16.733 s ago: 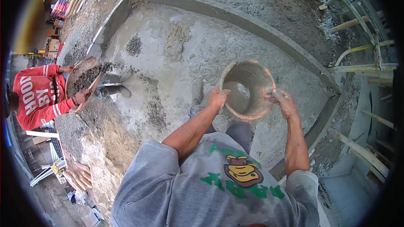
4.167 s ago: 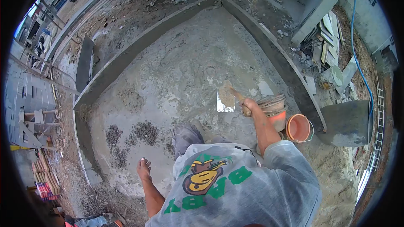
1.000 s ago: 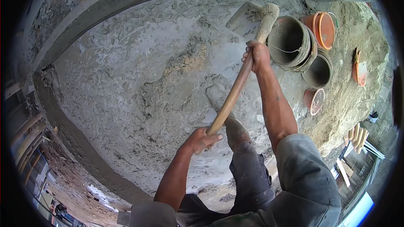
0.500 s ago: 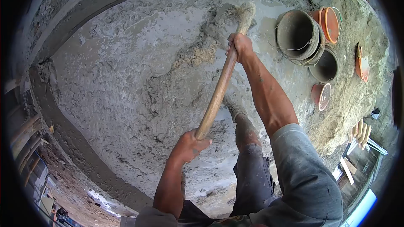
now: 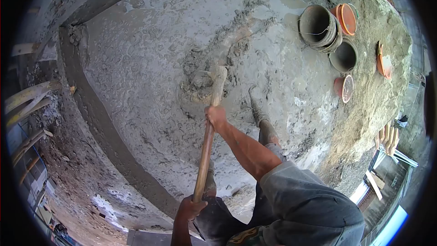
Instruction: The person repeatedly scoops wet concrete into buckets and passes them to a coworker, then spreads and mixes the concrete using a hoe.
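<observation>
A hoe with a long wooden handle (image 5: 205, 157) runs upward from near my lap, its mortar-caked head (image 5: 218, 75) down in the wet grey cement mix (image 5: 150, 64). My left hand (image 5: 191, 208) is wrapped round the handle's lower end. Higher up, close below the head, my right hand (image 5: 215, 116) grips the same handle. The hoe's blade is mostly buried in the mix. A scraped track in the mix stretches from the head toward the upper right. My boots stand in the mix on either side of the handle's line.
Dark buckets (image 5: 315, 26), orange buckets (image 5: 347, 19) and a small reddish bucket (image 5: 343, 87) stand at the right. Beyond them lies a sand pile (image 5: 382, 32) with a broken orange piece (image 5: 383, 64). A low concrete border (image 5: 107, 141) curves round the left and top. Wooden poles lie far left.
The hoe's head has come down and left, dragged through the mix toward my body, leaving a track. Both hands have moved down and left with the handle, still gripping it.
</observation>
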Demonstrator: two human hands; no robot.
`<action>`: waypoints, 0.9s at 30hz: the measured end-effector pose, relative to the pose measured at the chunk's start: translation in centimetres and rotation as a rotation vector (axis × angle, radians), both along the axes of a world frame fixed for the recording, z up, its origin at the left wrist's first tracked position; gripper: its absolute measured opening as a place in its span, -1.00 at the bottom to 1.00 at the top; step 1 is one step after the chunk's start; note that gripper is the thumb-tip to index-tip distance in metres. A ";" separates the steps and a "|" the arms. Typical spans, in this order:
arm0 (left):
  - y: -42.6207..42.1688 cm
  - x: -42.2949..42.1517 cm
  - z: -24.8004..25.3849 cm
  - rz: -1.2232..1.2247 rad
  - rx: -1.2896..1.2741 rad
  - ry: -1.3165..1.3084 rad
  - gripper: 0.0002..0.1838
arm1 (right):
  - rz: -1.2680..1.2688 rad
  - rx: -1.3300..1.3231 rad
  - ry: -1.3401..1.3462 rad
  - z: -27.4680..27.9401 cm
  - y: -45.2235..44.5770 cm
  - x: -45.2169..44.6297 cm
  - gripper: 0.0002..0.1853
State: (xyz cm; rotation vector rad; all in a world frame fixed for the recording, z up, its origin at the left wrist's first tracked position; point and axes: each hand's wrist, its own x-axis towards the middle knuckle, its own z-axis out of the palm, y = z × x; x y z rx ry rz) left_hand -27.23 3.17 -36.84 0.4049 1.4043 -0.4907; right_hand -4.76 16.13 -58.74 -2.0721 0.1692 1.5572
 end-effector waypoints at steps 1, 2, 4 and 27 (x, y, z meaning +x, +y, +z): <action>-4.4 -2.7 0.2 -0.034 0.029 0.014 -0.68 | -0.065 -0.136 0.070 -0.8 -3.8 -2.1 -0.84; -8.0 -5.2 0.1 -0.069 0.064 0.031 -0.62 | -0.156 -0.197 0.152 0.9 -6.4 -4.1 -0.86; -10.2 -8.0 2.0 -0.299 0.021 0.102 -0.54 | -0.274 -0.206 0.278 2.5 -11.4 -7.0 -0.91; 16.4 38.8 -21.0 0.003 0.441 -0.533 -0.61 | 0.174 0.263 -0.468 -4.6 21.9 44.2 -0.84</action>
